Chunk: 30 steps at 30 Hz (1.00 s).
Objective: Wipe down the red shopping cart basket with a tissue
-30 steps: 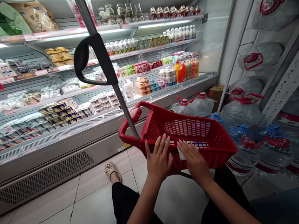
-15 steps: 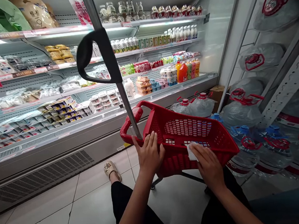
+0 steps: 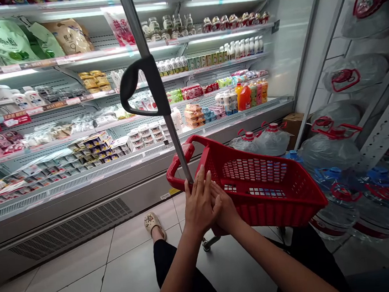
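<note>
A red plastic basket (image 3: 276,207) on a wheeled frame stands in front of me, with a metal pole (image 3: 179,149) rising at its left end and a black grip (image 3: 156,87) on the pole. My left hand (image 3: 202,205) lies on the near left rim, fingers spread, close to the pole's base. Just right of it and partly beneath its fingers is my right hand (image 3: 224,207), against the same rim. The right fingers are mostly covered, and the white cloth does not show.
A lit chiller with shelves of dairy and drinks (image 3: 144,160) runs along the front. Bagged water jugs (image 3: 332,146) with red handles stand and hang at the right. A beige clog (image 3: 154,223) is on the floor, left of the basket.
My right hand has moved left along the rim to meet my left hand, and the white cloth has gone out of sight. The view has shifted, so the basket sits slightly lower and further right.
</note>
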Tool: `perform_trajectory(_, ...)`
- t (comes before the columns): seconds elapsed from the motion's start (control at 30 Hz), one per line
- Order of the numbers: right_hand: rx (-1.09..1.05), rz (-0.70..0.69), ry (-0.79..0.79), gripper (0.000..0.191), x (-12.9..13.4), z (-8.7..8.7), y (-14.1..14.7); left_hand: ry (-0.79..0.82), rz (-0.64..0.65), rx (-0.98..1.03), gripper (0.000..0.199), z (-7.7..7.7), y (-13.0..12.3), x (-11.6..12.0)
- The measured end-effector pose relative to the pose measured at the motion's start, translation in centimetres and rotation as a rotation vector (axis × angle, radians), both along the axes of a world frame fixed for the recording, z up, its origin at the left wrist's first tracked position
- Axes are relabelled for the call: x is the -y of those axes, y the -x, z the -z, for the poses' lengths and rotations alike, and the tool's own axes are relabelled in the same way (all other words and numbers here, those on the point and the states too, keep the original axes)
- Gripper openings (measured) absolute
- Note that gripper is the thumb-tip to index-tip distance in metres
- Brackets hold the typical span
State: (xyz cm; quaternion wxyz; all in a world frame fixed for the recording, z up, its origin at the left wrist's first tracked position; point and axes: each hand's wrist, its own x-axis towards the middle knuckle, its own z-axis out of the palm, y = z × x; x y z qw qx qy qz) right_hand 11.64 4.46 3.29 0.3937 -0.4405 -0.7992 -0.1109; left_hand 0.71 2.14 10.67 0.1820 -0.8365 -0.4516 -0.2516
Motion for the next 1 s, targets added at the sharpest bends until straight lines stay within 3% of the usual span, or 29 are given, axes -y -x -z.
perform_trajectory(0.17,0.005,0.031,-0.014,0.072,2.6,1.4,-6.2,-0.027,-0.006,0.023,0.07,1.5,0.6,-0.7)
perform_trajectory(0.33,0.047,0.216,0.012,0.079,6.3,4.2,-12.9,-0.058,0.004,0.052,0.064,2.8,-0.4,-0.8)
perform_trajectory(0.43,0.026,0.225,0.023,0.078,6.2,4.3,-12.4,-0.039,0.012,0.053,0.061,3.2,-1.1,-0.8)
perform_trajectory(0.6,-0.076,0.073,-0.002,0.069,2.9,1.6,-5.4,0.007,-0.018,0.018,0.059,3.1,-1.3,-0.8)
perform_trajectory(0.7,-0.093,0.063,-0.039,0.066,1.7,0.7,-3.4,0.011,-0.017,0.008,0.061,3.0,-0.8,-1.0)
perform_trajectory(0.8,0.001,0.08,-0.038,0.07,2.6,1.5,-5.7,-0.014,0.001,0.012,0.062,2.8,0.2,-1.8)
perform_trajectory(1.0,0.138,0.286,-0.003,0.08,6.9,4.6,-14.4,-0.013,-0.071,0.053,0.059,3.1,0.5,-3.1)
